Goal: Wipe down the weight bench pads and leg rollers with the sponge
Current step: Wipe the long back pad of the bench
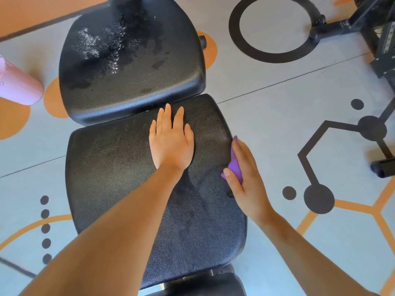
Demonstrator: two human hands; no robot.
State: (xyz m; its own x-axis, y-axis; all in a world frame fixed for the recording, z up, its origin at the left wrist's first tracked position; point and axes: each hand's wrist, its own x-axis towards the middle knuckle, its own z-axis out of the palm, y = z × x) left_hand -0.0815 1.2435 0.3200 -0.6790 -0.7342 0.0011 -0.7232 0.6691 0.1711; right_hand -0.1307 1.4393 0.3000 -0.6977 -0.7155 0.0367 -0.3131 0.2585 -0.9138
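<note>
The black seat pad (111, 178) of the weight bench fills the middle of the view. Beyond it lies the black back pad (132, 82), with white foam and wet patches on its far part. My left hand (171, 142) rests flat on the seat pad near its far edge, fingers straight. My right hand (245, 180) presses a purple sponge (234, 166) against the right side edge of the seat pad; the fingers lie straight over the sponge and the thumb is beside it. A black leg roller (203, 285) shows partly at the bottom edge.
A pink bottle (19, 86) lies on the floor at the left. Black machine frames stand at the top right (363, 24) and right (382, 165). The floor is grey with orange and black markings.
</note>
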